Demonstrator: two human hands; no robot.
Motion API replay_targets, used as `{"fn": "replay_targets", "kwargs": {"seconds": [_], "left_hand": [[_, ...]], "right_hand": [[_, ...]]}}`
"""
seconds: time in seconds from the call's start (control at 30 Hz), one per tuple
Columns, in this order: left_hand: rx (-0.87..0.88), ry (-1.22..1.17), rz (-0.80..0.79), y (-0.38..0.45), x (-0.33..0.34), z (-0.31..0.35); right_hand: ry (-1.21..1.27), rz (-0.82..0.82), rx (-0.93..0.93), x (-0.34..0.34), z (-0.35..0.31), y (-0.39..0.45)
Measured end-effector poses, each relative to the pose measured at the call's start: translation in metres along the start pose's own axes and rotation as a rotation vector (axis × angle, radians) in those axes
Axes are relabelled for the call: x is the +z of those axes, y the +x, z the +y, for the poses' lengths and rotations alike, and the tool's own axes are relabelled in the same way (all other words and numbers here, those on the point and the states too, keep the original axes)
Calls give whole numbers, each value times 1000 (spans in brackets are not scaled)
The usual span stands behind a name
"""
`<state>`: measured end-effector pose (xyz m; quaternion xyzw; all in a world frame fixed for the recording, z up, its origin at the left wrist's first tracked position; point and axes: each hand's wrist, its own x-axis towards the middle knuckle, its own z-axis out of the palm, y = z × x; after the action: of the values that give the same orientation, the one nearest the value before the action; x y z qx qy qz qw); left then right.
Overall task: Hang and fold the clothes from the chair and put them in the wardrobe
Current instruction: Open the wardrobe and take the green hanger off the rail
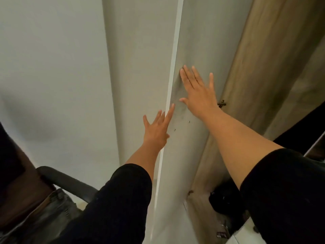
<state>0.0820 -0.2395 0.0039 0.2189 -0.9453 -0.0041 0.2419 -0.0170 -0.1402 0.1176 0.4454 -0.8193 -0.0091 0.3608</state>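
Note:
A grey wardrobe door (197, 41) stands edge-on in front of me, its white edge (173, 71) running top to bottom. My right hand (198, 92) lies flat on the door's inner face with straight spread fingers. My left hand (157, 127) reaches to the white edge, fingers straight, fingertips touching it. At the bottom left stands the chair (65, 180) with a dark armrest. Grey denim clothing (52, 205) and a brown garment (22, 191) lie on it. The wardrobe's wood-grain inner panel (260, 67) shows to the right.
A white wall (52, 67) fills the left. A metal hinge (222, 103) sits on the wood panel. A black object (225, 198) rests low inside the wardrobe. Small items lie on the floor by the wardrobe's base.

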Motion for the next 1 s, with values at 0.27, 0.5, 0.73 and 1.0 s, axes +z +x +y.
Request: {"fn": "replay_targets", "kwargs": {"seconds": [0.27, 0.5, 0.73, 1.0], "left_hand": [[-166, 23, 0, 65, 22, -74], [-370, 73, -20, 134, 46, -103], [-479, 34, -93, 193, 72, -114], [-508, 14, -76, 231, 95, -119]], "right_hand": [[79, 82, -147, 74, -21, 98], [70, 127, -285, 128, -19, 178], [52, 83, -316, 171, -13, 227], [68, 90, -313, 198, -6, 242]]}}
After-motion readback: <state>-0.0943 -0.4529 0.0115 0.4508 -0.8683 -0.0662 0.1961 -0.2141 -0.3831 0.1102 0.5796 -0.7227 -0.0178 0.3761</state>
